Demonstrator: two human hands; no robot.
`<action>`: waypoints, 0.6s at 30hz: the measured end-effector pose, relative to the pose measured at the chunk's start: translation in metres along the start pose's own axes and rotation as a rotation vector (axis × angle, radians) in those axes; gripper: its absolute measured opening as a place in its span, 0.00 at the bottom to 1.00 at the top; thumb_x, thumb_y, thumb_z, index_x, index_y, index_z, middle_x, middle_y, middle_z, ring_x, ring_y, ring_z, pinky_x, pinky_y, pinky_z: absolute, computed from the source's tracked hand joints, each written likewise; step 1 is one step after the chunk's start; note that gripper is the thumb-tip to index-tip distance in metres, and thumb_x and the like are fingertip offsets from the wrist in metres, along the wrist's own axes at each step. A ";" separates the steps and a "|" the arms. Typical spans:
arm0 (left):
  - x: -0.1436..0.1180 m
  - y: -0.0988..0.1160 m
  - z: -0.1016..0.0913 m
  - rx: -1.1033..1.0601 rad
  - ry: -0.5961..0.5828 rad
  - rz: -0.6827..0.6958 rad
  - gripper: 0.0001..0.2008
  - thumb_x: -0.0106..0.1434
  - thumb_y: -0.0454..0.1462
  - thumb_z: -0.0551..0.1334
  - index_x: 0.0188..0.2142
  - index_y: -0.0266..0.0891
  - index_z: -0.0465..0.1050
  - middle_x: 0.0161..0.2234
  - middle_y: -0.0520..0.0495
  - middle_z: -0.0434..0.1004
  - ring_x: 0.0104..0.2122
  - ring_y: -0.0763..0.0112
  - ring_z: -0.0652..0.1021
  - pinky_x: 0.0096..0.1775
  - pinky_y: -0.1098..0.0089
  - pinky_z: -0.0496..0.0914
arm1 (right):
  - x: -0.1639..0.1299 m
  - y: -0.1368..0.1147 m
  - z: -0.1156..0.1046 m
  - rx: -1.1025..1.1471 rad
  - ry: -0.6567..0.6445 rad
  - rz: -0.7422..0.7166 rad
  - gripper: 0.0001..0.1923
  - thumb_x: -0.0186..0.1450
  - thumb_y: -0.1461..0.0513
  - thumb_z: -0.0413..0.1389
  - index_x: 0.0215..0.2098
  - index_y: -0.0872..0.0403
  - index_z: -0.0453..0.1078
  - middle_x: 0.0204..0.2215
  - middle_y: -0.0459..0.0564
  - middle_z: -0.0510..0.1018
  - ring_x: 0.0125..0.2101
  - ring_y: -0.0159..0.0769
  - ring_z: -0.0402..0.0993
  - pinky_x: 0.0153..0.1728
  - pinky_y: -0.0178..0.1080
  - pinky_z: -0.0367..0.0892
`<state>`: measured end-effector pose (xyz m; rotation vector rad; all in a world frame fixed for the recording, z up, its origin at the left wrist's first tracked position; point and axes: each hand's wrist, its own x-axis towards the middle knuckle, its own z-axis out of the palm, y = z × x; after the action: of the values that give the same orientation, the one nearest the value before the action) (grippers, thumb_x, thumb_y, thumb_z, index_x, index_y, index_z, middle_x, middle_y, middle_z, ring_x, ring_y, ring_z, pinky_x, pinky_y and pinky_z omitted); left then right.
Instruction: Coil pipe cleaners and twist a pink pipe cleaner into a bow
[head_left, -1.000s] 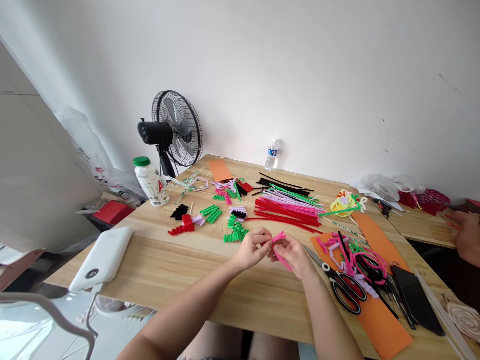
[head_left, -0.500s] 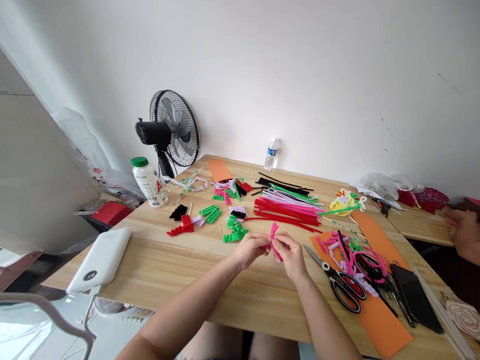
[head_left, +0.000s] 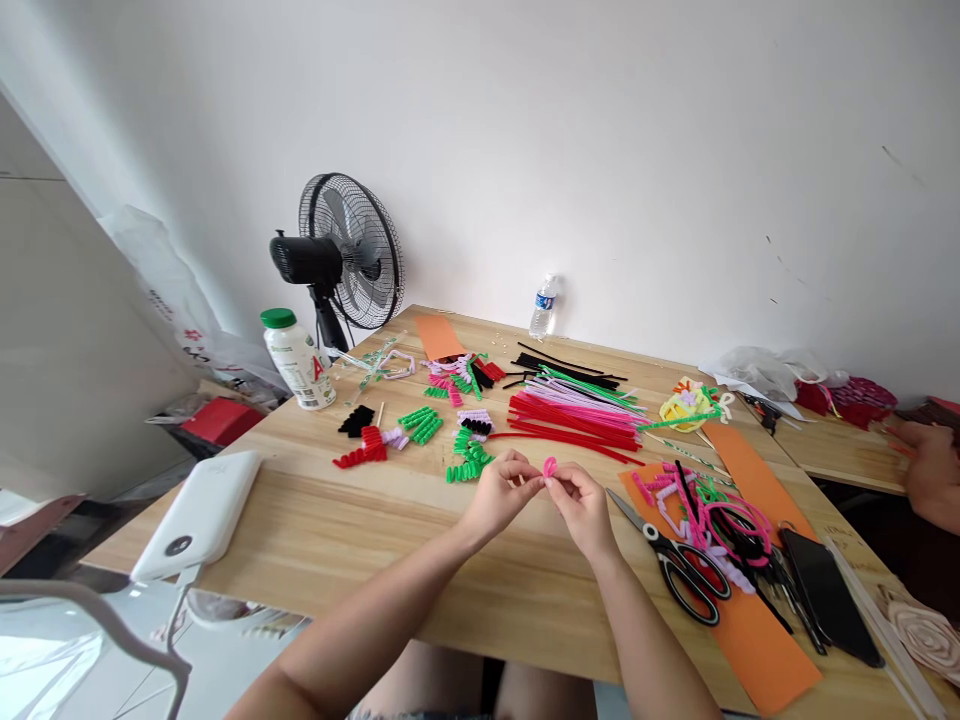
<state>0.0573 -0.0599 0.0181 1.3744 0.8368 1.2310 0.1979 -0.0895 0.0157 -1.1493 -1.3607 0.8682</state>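
Between my two hands, above the front middle of the wooden table (head_left: 360, 545), is a pink pipe cleaner (head_left: 550, 467) bent into a small loop. My left hand (head_left: 507, 490) pinches it from the left, fingertips close to the right hand's. From the other side, my right hand (head_left: 580, 502) grips it between thumb and fingers; most of the piece is hidden by the fingers. Scissors (head_left: 679, 560) with black handles lie right of my right hand. Beyond the hands a bundle of red, pink, lilac, green and black pipe cleaners (head_left: 570, 425) is spread out.
Coiled pipe cleaners (head_left: 470, 457) lie left of the bundle. A white bottle (head_left: 298, 365), a fan (head_left: 349, 255) and a power bank (head_left: 196, 515) are at left. A water bottle (head_left: 543, 308) stands by the wall. Orange sheets (head_left: 757, 640) and a phone (head_left: 831, 595) lie right; another person's hand (head_left: 930, 460) shows beyond.
The pink pipe cleaner's upright crossed ends are now a small rounded loop above my fingertips. The part hanging below my right hand no longer shows. Both hands stay nearly in place.
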 end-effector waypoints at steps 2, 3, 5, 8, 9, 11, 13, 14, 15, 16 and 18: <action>-0.002 -0.003 0.001 0.090 0.003 0.031 0.12 0.50 0.43 0.66 0.23 0.34 0.74 0.26 0.46 0.73 0.28 0.71 0.72 0.30 0.71 0.66 | -0.001 -0.003 0.000 -0.161 0.038 -0.177 0.06 0.60 0.60 0.56 0.28 0.54 0.71 0.28 0.49 0.72 0.24 0.31 0.67 0.22 0.33 0.62; -0.003 -0.005 0.001 0.098 -0.009 0.017 0.12 0.52 0.43 0.65 0.25 0.34 0.74 0.25 0.46 0.73 0.27 0.70 0.72 0.30 0.71 0.66 | -0.002 -0.005 -0.001 -0.240 0.052 -0.253 0.05 0.61 0.61 0.55 0.28 0.54 0.70 0.29 0.50 0.72 0.26 0.33 0.68 0.24 0.34 0.63; -0.004 -0.007 0.001 0.103 -0.020 0.000 0.11 0.53 0.42 0.63 0.28 0.34 0.74 0.26 0.46 0.74 0.27 0.70 0.72 0.30 0.70 0.66 | -0.003 -0.007 -0.002 -0.374 0.057 -0.364 0.05 0.62 0.63 0.54 0.29 0.54 0.70 0.29 0.50 0.72 0.25 0.33 0.67 0.24 0.34 0.63; -0.003 -0.006 0.000 0.175 -0.024 0.043 0.09 0.53 0.40 0.62 0.26 0.35 0.73 0.26 0.47 0.73 0.29 0.70 0.71 0.31 0.71 0.64 | -0.003 -0.005 -0.005 -0.501 0.020 -0.487 0.05 0.63 0.65 0.52 0.32 0.54 0.69 0.30 0.50 0.72 0.24 0.32 0.67 0.24 0.34 0.63; -0.002 -0.005 -0.001 0.183 -0.039 0.050 0.08 0.53 0.39 0.62 0.25 0.35 0.72 0.26 0.47 0.72 0.29 0.70 0.71 0.31 0.71 0.64 | -0.003 -0.004 -0.006 -0.534 0.004 -0.518 0.05 0.63 0.65 0.51 0.33 0.53 0.69 0.30 0.51 0.72 0.25 0.32 0.68 0.26 0.35 0.64; 0.001 -0.002 -0.004 0.136 -0.099 0.004 0.07 0.52 0.38 0.62 0.23 0.35 0.72 0.26 0.48 0.72 0.29 0.71 0.70 0.32 0.72 0.63 | -0.002 -0.002 -0.007 -0.609 -0.014 -0.569 0.07 0.64 0.66 0.50 0.35 0.53 0.70 0.31 0.51 0.73 0.28 0.33 0.70 0.28 0.35 0.65; 0.003 0.000 -0.007 0.015 -0.204 -0.111 0.08 0.52 0.39 0.62 0.25 0.35 0.73 0.26 0.48 0.73 0.29 0.71 0.70 0.32 0.72 0.63 | -0.002 0.000 -0.009 -0.702 -0.021 -0.604 0.08 0.64 0.67 0.50 0.35 0.53 0.70 0.32 0.51 0.73 0.29 0.33 0.71 0.29 0.34 0.65; 0.004 0.001 -0.008 -0.056 -0.260 -0.175 0.09 0.53 0.40 0.62 0.26 0.34 0.74 0.26 0.47 0.73 0.28 0.71 0.70 0.31 0.72 0.63 | -0.002 0.000 -0.010 -0.750 -0.026 -0.616 0.08 0.64 0.67 0.50 0.35 0.53 0.71 0.32 0.51 0.74 0.29 0.33 0.71 0.29 0.34 0.65; 0.005 0.000 -0.009 -0.117 -0.303 -0.234 0.11 0.53 0.42 0.62 0.26 0.33 0.74 0.26 0.46 0.74 0.27 0.71 0.70 0.30 0.72 0.63 | -0.002 0.000 -0.010 -0.794 -0.033 -0.627 0.09 0.64 0.67 0.50 0.34 0.53 0.71 0.32 0.51 0.74 0.29 0.33 0.71 0.29 0.34 0.65; 0.006 -0.001 -0.010 -0.163 -0.329 -0.284 0.13 0.53 0.43 0.62 0.26 0.32 0.75 0.25 0.45 0.74 0.26 0.72 0.70 0.29 0.72 0.62 | -0.002 0.000 -0.011 -0.834 -0.045 -0.636 0.09 0.64 0.67 0.49 0.33 0.53 0.71 0.31 0.51 0.74 0.28 0.32 0.71 0.29 0.34 0.64; 0.007 -0.005 -0.011 -0.218 -0.324 -0.363 0.16 0.51 0.45 0.65 0.24 0.32 0.75 0.21 0.46 0.72 0.22 0.75 0.68 0.27 0.72 0.60 | -0.002 -0.002 -0.011 -0.888 -0.072 -0.649 0.10 0.65 0.67 0.49 0.30 0.53 0.71 0.30 0.50 0.74 0.27 0.32 0.71 0.28 0.33 0.64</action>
<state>0.0493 -0.0496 0.0135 1.1441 0.6655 0.7690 0.2088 -0.0935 0.0180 -1.1754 -2.0981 -0.2135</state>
